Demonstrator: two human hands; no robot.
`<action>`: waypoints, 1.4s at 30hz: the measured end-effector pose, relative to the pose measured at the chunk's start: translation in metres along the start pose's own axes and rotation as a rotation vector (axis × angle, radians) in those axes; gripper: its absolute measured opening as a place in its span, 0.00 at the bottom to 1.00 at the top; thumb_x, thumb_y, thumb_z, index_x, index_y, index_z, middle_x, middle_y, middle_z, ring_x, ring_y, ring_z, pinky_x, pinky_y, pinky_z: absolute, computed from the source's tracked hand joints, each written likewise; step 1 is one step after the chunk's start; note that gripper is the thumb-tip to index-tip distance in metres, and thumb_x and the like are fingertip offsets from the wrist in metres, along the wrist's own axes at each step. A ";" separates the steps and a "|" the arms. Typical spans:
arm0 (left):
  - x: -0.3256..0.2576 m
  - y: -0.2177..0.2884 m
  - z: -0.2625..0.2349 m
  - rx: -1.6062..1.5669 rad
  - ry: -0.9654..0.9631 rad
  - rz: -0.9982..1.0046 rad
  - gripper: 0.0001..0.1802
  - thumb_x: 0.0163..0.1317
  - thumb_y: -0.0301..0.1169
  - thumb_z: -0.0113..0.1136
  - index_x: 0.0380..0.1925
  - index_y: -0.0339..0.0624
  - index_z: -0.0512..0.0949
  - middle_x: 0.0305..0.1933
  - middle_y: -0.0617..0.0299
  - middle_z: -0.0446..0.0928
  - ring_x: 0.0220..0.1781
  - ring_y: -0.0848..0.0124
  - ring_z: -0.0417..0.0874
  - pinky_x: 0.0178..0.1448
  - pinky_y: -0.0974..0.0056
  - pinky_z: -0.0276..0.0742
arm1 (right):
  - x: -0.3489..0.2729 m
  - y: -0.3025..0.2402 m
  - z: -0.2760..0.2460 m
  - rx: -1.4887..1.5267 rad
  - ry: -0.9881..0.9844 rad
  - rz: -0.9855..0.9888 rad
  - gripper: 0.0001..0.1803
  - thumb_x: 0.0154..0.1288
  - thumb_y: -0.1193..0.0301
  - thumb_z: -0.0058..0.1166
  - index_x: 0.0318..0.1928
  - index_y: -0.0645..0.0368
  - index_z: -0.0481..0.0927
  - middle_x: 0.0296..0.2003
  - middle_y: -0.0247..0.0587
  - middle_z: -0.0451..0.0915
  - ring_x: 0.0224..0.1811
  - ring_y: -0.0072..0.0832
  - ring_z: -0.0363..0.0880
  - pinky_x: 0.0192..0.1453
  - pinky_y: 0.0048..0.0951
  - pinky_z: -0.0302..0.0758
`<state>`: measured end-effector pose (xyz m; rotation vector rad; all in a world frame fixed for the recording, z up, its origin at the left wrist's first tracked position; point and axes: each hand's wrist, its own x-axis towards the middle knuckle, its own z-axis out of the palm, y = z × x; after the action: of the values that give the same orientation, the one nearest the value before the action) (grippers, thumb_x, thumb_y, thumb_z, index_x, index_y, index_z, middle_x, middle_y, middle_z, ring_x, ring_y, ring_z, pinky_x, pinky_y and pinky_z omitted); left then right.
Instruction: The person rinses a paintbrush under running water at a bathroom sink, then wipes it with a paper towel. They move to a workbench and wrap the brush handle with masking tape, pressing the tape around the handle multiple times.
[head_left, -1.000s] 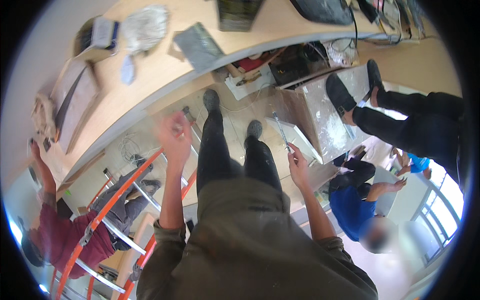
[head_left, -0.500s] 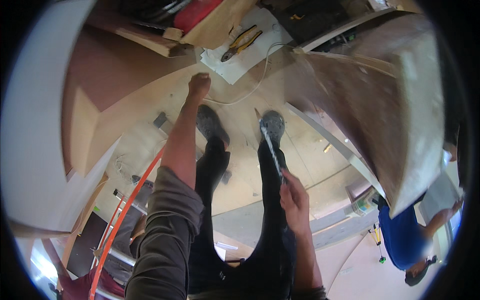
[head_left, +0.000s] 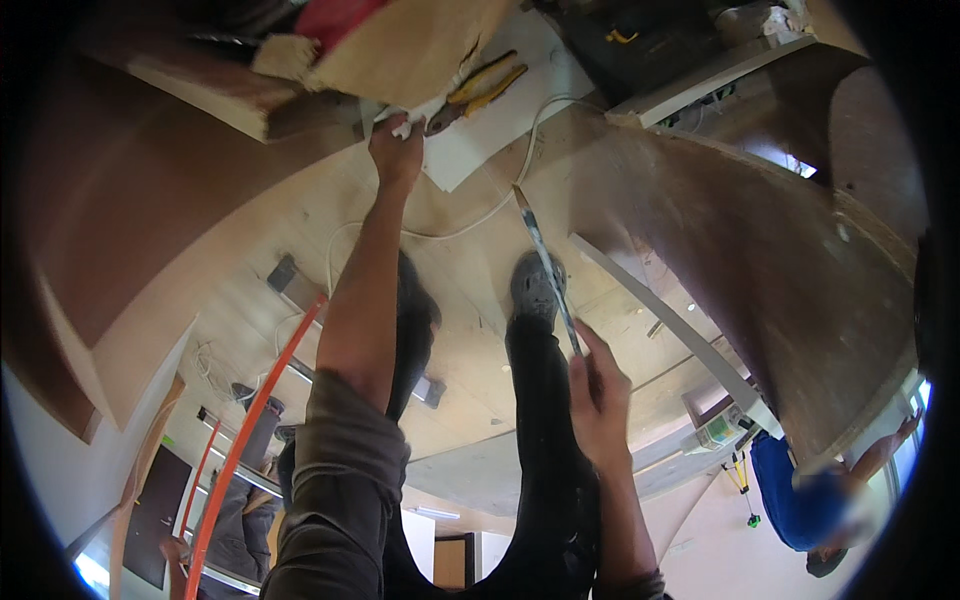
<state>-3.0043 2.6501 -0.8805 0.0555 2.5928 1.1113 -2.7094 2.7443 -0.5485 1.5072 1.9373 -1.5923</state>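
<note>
My left hand reaches forward to the near-left edge of some white paper sheets. Its fingers are closed on a crumpled white wad, perhaps paper or cloth. Just right of it, yellow-handled pliers lie on the sheets. In my right hand, lower and to the right, is a long thin stick smeared with white and dark patches. Its narrow brownish tip points forward, above my right shoe. I cannot tell exactly what kind of tool it is.
A white cable curves across the wooden board underfoot. Curved brown panels stand on both sides. An orange-red rail rises at left. A person in blue is at lower right; another person's hand shows at lower left.
My left hand has moved forward to the paper sheets, and a white wad now shows in its fingers. My right hand still holds the stick, whose tip sits slightly farther forward. The view has shifted.
</note>
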 end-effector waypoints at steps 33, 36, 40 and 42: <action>-0.243 0.254 -0.337 -1.844 -0.370 -0.553 0.28 0.74 0.49 0.51 0.68 0.47 0.70 0.66 0.62 0.76 0.69 0.61 0.75 0.74 0.48 0.67 | -0.185 -0.144 -0.080 -0.247 -0.183 -0.575 0.31 0.62 0.84 0.58 0.66 0.51 0.79 0.25 0.37 0.70 0.19 0.27 0.69 0.24 0.33 0.72; -0.267 0.295 -0.343 -1.901 -0.263 -0.539 0.26 0.74 0.47 0.49 0.66 0.47 0.71 0.64 0.63 0.77 0.68 0.60 0.75 0.74 0.48 0.66 | -0.201 -0.164 -0.093 -0.254 -0.183 -0.636 0.28 0.65 0.84 0.57 0.65 0.53 0.80 0.24 0.37 0.69 0.19 0.25 0.66 0.24 0.31 0.67; -0.293 0.333 -0.380 -1.797 -0.322 -0.546 0.30 0.72 0.47 0.51 0.68 0.43 0.69 0.69 0.57 0.74 0.71 0.58 0.73 0.76 0.48 0.66 | -0.232 -0.201 -0.124 -0.338 -0.218 -0.627 0.31 0.62 0.83 0.58 0.66 0.48 0.79 0.25 0.40 0.71 0.20 0.30 0.71 0.25 0.34 0.73; -0.303 0.354 -0.397 -1.797 -0.358 -0.507 0.29 0.71 0.43 0.54 0.68 0.43 0.68 0.69 0.57 0.74 0.70 0.59 0.75 0.74 0.50 0.68 | -0.251 -0.222 -0.139 -0.365 -0.223 -0.652 0.31 0.63 0.83 0.58 0.66 0.48 0.79 0.25 0.40 0.71 0.20 0.30 0.71 0.26 0.35 0.72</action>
<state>-2.8690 2.5714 -0.2886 -0.6502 0.5441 2.3163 -2.7143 2.7429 -0.1863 0.5545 2.5456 -1.4075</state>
